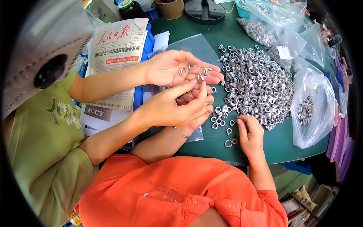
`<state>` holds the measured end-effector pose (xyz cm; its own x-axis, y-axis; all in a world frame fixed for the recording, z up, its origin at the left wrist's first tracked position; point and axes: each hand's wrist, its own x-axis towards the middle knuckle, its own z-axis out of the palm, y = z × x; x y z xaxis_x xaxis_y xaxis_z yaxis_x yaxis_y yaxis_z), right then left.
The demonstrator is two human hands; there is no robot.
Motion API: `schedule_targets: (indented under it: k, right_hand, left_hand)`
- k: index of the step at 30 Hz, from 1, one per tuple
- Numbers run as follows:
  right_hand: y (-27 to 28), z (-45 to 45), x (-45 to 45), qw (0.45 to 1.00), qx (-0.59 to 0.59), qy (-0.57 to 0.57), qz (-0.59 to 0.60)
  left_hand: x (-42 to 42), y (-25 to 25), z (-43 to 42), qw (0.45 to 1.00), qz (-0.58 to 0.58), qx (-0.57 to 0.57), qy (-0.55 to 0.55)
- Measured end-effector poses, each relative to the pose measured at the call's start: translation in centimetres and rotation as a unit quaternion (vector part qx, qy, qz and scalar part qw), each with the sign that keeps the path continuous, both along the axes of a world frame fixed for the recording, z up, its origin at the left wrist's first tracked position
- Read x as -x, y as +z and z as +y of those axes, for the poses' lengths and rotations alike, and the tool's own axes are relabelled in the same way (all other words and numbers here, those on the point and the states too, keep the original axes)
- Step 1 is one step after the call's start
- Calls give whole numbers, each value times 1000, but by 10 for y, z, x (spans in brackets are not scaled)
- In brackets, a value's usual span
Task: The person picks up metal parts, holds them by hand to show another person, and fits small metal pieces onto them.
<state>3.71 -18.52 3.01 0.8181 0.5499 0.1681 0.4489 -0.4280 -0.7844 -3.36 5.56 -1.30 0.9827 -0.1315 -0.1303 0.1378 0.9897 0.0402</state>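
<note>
My left hand (pixel 202 113), a thin open bangle at its wrist, has curled fingers and lies partly hidden under a co-worker's hand (pixel 166 109). What it holds is hidden. That co-worker's hand pinches a small metal ring (pixel 199 78) over their other, open palm (pixel 166 70), where several small silver crescent or ring pieces lie. At the table edge rests my right hand (pixel 251 134), fingers curled closed with nothing visible in them. Just left of it are a few loose metal rings (pixel 228 143), and beyond it a large pile of grey metal rings (pixel 261 87).
A green table (pixel 272 142) carries a clear bag with rings (pixel 312 109) at right and more filled bags (pixel 259 32) at the back. A newspaper (pixel 117 56) lies at left near a blue tray (pixel 148 45). A black round base (pixel 205 13) stands at the back.
</note>
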Motion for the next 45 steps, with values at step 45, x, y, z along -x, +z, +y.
schedule_targets:
  k: [45]
  right_hand:
    - [-5, -11, 5, 818, -332, -37, 468]
  left_hand:
    - [-20, -12, -34, 990, -71, 113, 35]
